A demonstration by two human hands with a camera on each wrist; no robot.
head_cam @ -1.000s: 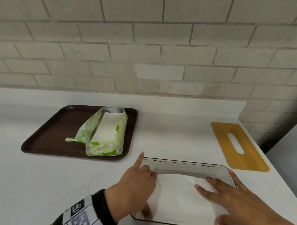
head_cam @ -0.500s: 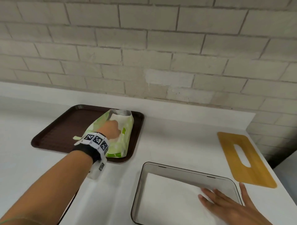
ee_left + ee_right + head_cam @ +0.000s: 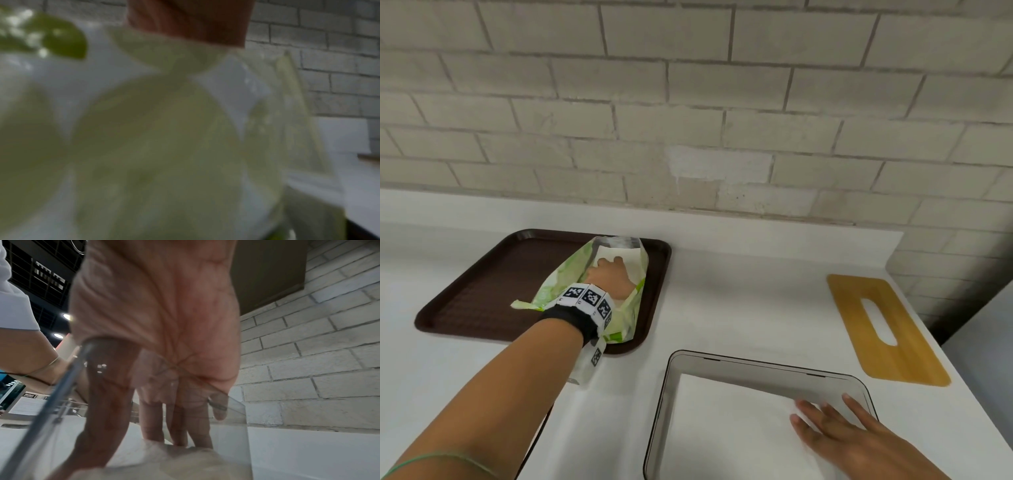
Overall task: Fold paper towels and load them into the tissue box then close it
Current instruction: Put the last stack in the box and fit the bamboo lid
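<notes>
**Grabbing the next towel out of the pack**

Left hand [image 3: 611, 277] is inside the green pack [image 3: 558, 291] on the brown tray [image 3: 482, 291]; can't tell if the fingers are pinching a sheet yet. Paper towels [image 3: 616, 255] look thin and floppy, so I'd pinch one edge. Right hand [image 3: 839, 435] lies flat on the towel [image 3: 722, 421] in the tissue box [image 3: 671, 394]. Wooden lid [image 3: 887, 329] sits well aside; only the crinkly wrapper is in the way.

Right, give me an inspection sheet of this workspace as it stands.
Surface: white counter, along a brick wall.
Job's things: clear tissue box, open, holding white paper towels; wooden lid off, lying to its right; green towel pack on the brown tray.
Clutter: nothing seen.
Hands: left hand reaches into the pack, grip hidden; right hand rests flat on the towels in the box.
Cables: nothing seen.
Surroundings: brick wall only; left wrist view blurred.
</notes>
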